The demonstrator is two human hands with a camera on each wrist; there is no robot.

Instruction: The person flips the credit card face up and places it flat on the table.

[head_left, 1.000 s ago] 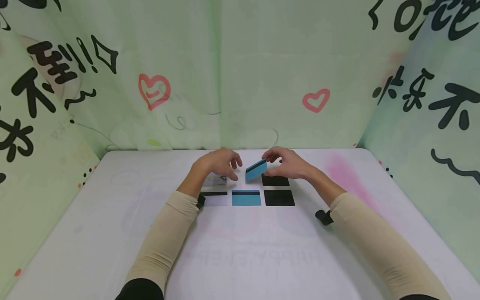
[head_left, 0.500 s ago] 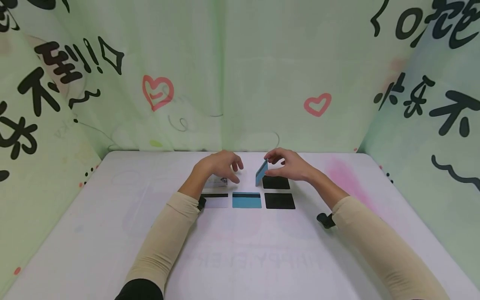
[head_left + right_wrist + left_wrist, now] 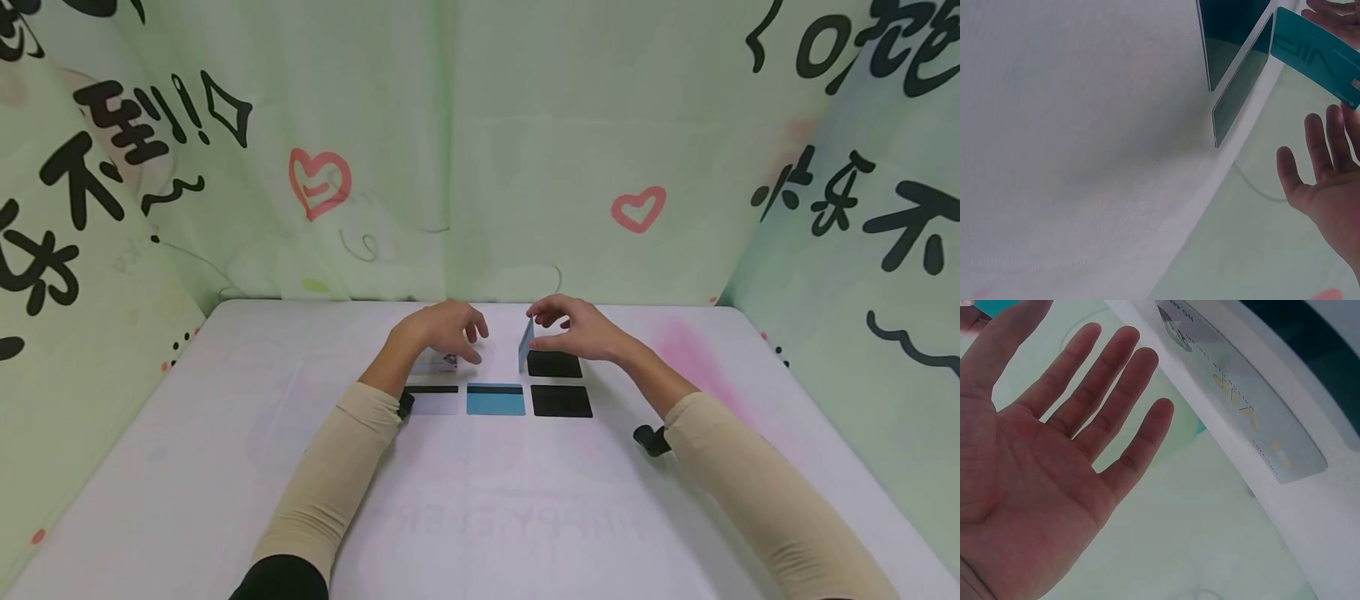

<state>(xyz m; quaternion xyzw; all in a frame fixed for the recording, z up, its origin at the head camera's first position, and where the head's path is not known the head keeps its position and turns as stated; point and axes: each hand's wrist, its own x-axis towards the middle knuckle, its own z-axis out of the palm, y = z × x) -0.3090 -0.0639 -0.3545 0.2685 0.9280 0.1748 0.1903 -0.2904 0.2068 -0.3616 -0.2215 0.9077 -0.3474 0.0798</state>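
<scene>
The upright blue card (image 3: 1316, 56) looks like smooth plastic. At right, the near black card (image 3: 562, 402) and far black card (image 3: 553, 364) have a glossy plastic finish, mirroring pale green at a slant. The far pale card (image 3: 1241, 387) at left looks smooth, its gold lettering metallic. The worktop (image 3: 465, 517) appears matt and fabric-covered; the far curtain (image 3: 525, 133), thin matt cloth; the sleeves (image 3: 318, 475), wrinkled cloth.

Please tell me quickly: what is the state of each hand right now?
Left hand: open, fingers relaxed, holding nothing.
Right hand: holding a blue card, nearly upright.
</scene>
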